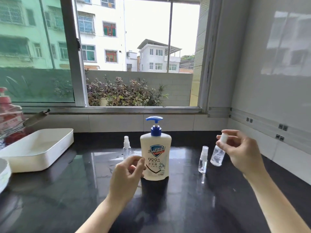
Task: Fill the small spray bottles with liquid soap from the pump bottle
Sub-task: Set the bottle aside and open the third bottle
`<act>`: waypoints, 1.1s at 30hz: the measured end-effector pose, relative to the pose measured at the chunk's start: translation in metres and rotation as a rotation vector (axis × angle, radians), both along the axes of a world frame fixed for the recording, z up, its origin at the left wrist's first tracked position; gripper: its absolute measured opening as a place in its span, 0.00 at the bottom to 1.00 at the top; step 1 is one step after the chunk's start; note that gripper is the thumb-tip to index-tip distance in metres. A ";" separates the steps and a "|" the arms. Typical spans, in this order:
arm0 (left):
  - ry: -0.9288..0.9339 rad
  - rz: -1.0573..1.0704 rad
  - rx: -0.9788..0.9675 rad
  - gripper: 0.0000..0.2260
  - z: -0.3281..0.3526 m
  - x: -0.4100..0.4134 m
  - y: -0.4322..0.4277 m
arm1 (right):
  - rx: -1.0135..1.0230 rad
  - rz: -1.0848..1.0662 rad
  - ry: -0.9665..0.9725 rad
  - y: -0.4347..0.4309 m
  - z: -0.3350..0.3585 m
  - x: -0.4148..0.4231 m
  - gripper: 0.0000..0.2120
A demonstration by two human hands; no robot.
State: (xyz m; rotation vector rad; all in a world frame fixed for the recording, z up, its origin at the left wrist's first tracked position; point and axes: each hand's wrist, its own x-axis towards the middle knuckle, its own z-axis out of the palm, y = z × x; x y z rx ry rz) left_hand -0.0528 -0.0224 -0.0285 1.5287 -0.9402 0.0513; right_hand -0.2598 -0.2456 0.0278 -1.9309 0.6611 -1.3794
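Head view, items as I log them from the remote station:

1. Pump bottle (pixel 155 158): white with a blue pump, upright at centre of the bench (pixel 67 190), nozzle toward 9 o'clock.
2. Left hand (pixel 125 175): at 8 o'clock of the pump bottle, just beside its wall, fingers loosely curled, holding nothing I can see.
3. Right hand (pixel 242 152): at 3 o'clock, fingertips pinching the white spray head of the held spray bottle (pixel 218 153), which hangs tilted, clear of the bench. I cannot tell how full it is.
4. Standing spray bottle (pixel 203 160): upright, capped, just beside the held one on its 8 o'clock side.
5. Far spray bottle (pixel 127 147): upright, capped, at 10 o'clock of the pump bottle.
6. White tray (pixel 38 148): 9 o'clock, well apart.

Risks, my judgement: a grip on the spray head alone could let the body unscrew and drop. The swinging base could topple the standing spray bottle. Narrow necks invite soap spilling onto the glossy bench.
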 end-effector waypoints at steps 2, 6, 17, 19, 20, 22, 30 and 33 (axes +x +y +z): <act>-0.003 0.021 0.007 0.06 -0.001 0.000 0.000 | 0.029 -0.045 0.056 -0.018 -0.011 0.000 0.16; -0.012 0.060 0.007 0.08 -0.002 0.001 0.000 | 0.081 -0.077 0.151 -0.036 -0.037 0.011 0.16; 0.021 0.160 -0.073 0.06 0.004 0.006 0.001 | 0.039 -0.077 0.127 -0.028 -0.026 0.012 0.22; 0.057 0.174 -0.100 0.08 0.005 0.010 0.000 | -0.051 -0.149 0.071 -0.012 -0.012 0.016 0.20; 0.083 0.184 -0.114 0.07 0.005 0.013 0.000 | -0.100 -0.182 0.036 -0.002 -0.005 0.020 0.18; 0.120 0.228 -0.113 0.08 0.005 0.016 -0.001 | -0.187 -0.211 -0.039 0.021 0.008 0.030 0.16; 0.189 0.302 0.206 0.30 0.006 0.057 -0.020 | -0.416 -0.043 -0.184 0.085 0.020 0.092 0.14; 0.180 0.323 0.357 0.33 0.007 0.071 -0.035 | -0.418 -0.005 -0.201 0.091 -0.001 0.107 0.14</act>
